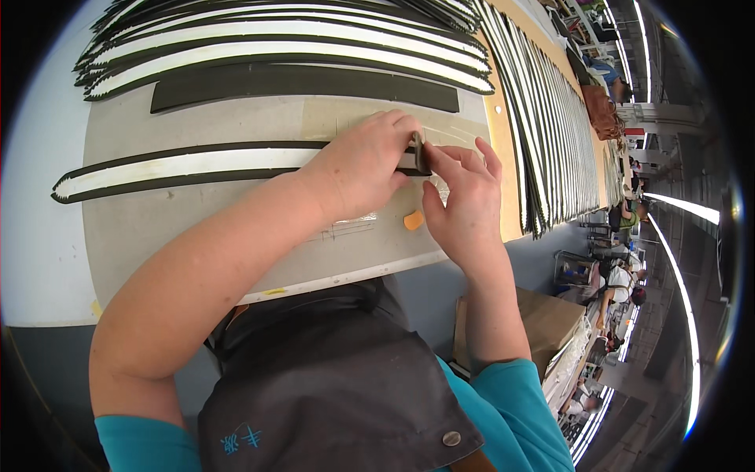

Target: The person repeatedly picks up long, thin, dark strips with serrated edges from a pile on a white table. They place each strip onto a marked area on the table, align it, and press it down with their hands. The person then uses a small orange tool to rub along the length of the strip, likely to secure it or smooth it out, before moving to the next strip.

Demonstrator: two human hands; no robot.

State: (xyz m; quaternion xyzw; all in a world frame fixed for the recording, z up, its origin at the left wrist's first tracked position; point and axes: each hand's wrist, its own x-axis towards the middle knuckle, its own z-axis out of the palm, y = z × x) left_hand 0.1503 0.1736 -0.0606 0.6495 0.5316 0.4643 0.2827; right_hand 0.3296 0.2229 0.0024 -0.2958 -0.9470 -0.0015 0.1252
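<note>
A long black-edged strip (189, 169) with a white middle lies across the grey work mat, its toothed, tapered end to the left. My left hand (366, 157) is closed on the strip near its right end, covering part of it. At that end, a dark piece stands bent up between my hands. My right hand (468, 193) has its index finger against this bent end and its thumb just below. The other right fingers stretch upward. A small orange piece (413, 220) rests on the mat below my hands.
Behind the strip lies a plain black strip (307, 85), with a pile of similar black-and-white strips (291, 35) beyond. Many more strips (546, 118) lie in an overlapping row on the right. The table's front edge (346, 279) runs before my apron. Other people sit far right.
</note>
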